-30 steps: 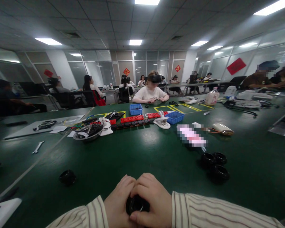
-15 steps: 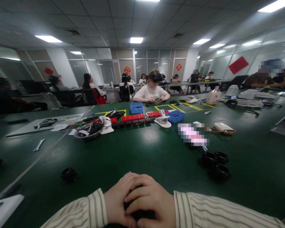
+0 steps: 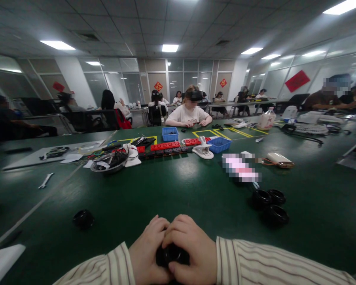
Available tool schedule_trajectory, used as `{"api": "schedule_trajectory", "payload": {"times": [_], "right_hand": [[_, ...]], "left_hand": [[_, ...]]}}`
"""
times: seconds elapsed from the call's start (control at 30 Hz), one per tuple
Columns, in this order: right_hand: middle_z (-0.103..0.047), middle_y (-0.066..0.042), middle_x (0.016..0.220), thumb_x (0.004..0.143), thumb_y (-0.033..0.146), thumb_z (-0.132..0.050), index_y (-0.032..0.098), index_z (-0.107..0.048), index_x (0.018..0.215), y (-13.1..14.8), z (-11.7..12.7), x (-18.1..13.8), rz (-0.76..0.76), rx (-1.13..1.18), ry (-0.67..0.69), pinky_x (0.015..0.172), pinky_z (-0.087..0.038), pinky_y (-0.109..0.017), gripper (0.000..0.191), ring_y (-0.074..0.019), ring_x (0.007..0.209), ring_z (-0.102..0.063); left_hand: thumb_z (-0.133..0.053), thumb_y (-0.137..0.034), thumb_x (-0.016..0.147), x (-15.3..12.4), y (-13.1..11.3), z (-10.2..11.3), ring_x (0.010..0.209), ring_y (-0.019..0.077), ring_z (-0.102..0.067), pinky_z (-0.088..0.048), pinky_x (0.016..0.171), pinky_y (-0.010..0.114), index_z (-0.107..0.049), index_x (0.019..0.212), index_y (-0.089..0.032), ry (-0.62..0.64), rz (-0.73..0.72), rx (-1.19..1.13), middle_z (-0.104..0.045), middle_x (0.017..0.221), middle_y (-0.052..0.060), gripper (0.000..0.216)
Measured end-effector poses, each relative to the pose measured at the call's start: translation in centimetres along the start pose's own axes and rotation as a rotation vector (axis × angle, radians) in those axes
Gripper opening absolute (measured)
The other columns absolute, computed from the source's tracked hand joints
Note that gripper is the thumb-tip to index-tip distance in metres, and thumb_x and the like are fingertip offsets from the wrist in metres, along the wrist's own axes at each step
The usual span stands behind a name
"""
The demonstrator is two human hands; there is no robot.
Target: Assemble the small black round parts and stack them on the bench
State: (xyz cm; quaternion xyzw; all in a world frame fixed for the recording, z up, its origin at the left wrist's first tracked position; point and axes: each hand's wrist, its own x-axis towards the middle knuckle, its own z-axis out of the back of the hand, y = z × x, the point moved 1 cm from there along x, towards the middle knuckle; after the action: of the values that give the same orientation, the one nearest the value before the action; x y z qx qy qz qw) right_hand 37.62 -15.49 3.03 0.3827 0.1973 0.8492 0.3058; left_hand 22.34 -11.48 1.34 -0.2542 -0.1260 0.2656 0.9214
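At the near edge of the table, my left hand (image 3: 146,251) and my right hand (image 3: 195,247) are wrapped round a glossy black round part (image 3: 176,253). My right fingers curl over its top, with the thumb at its near side. The left fingers close on its left side and partly pass behind the right ones. Much of the part is covered, so its full shape is hidden. A loose black ring-shaped part (image 3: 83,219) lies to the left of my hands. To the right sit more black rings (image 3: 275,215) in a small cluster.
Across the green table (image 3: 130,198) lie a wrench (image 3: 46,180), a bowl of cables (image 3: 108,164), red power strips (image 3: 165,146), a white clip base (image 3: 203,148), blue bins (image 3: 170,134) and a white device (image 3: 280,160). A person (image 3: 190,111) sits opposite.
My hands have shifted on the black part: the right fingers have lifted and parted from the left, and more of its glossy surface now shows between them. The view has turned slightly.
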Motion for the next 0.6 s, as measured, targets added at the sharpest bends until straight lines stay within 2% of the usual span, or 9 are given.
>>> {"api": "schedule_trajectory", "payload": {"times": [0.1,0.2,0.3,0.4,0.5,0.6], "right_hand": [[-0.062,-0.005,0.084,0.059,0.022,-0.039,0.019,-0.053,0.081,0.3,0.1,0.2,0.094,0.061,0.047,0.079,-0.036,-0.034,0.026,-0.0177,0.083,-0.05],[-0.064,-0.003,0.087,0.055,0.02,-0.036,0.02,-0.053,0.079,0.4,0.2,0.3,0.124,0.063,0.11,0.088,-0.032,-0.036,0.029,-0.0176,0.09,-0.05],[-0.065,-0.003,0.092,0.057,0.022,-0.037,0.02,-0.054,0.081,0.5,0.2,0.4,0.181,0.065,0.112,0.097,-0.025,-0.037,0.03,-0.0178,0.099,-0.049],[-0.061,-0.006,0.098,0.068,0.03,-0.039,0.019,-0.055,0.092,0.5,0.2,0.3,0.19,0.07,0.037,0.097,-0.025,-0.038,0.031,-0.0186,0.102,-0.048],[-0.058,-0.008,0.097,0.078,0.044,-0.038,0.017,-0.053,0.098,0.4,0.1,0.1,0.093,0.038,-0.041,0.09,-0.031,-0.039,0.037,-0.0203,0.094,-0.049],[-0.056,-0.008,0.089,0.077,0.059,-0.037,0.017,-0.052,0.092,0.1,0.0,-0.1,-0.027,-0.002,-0.074,0.079,-0.036,-0.038,0.047,-0.0206,0.083,-0.048]], "left_hand": [[-0.072,-0.023,0.049,0.4,0.7,0.5,0.095,0.0239,-0.047,-0.035,0.093,0.039,-0.062,0.084,-0.022,0.057,-0.118,-0.03,-0.05,0.096,0.002,0.037],[-0.074,-0.026,0.048,0.5,1.3,0.8,0.107,0.0269,-0.044,-0.029,0.099,0.04,-0.061,0.097,-0.025,0.072,-0.199,-0.009,-0.051,0.108,0.003,0.05],[-0.073,-0.036,0.053,0.1,1.8,0.7,0.116,0.0296,-0.039,-0.018,0.104,0.047,-0.048,0.118,-0.025,0.086,-0.19,-0.005,-0.047,0.123,0.005,0.071],[-0.067,-0.053,0.059,-0.2,2.0,0.5,0.12,0.0317,-0.035,-0.015,0.105,0.051,-0.033,0.129,-0.02,0.065,-0.147,-0.042,-0.039,0.133,0.011,0.085],[-0.062,-0.065,0.057,-0.3,1.8,0.4,0.116,0.0323,-0.039,-0.015,0.103,0.053,-0.037,0.124,-0.017,0.003,-0.117,-0.04,-0.043,0.125,0.013,0.086],[-0.06,-0.07,0.054,-0.3,1.3,0.2,0.101,0.0298,-0.048,-0.016,0.101,0.056,-0.046,0.11,-0.016,-0.036,-0.095,-0.019,-0.051,0.106,0.011,0.078]]}}
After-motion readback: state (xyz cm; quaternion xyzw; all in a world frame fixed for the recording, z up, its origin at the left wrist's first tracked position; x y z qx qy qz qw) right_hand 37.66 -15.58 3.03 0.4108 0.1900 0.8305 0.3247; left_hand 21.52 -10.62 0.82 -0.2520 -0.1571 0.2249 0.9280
